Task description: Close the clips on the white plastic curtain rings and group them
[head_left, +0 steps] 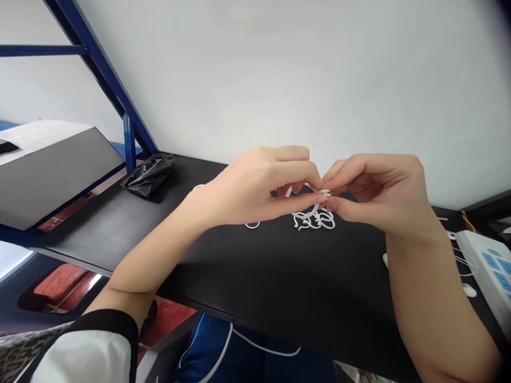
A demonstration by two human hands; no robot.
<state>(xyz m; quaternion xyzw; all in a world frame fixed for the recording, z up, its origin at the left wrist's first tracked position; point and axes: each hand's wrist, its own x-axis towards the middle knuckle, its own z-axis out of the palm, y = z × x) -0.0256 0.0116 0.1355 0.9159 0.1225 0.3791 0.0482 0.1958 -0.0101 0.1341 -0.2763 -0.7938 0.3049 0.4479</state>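
In the head view, the left hand and right hand meet fingertip to fingertip above the black surface, both pinched closed on a small white plastic ring. Just below lies a cluster of white plastic rings. A crumpled black plastic bag sits far left, a white power strip at right.

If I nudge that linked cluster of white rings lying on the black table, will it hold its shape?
Probably not. The cluster of white rings looks like thin loops loosely interlinked, so it would likely shift and drag as a floppy chain. The loops look light, and they lie flat on the black table, so rolling seems unlikely.
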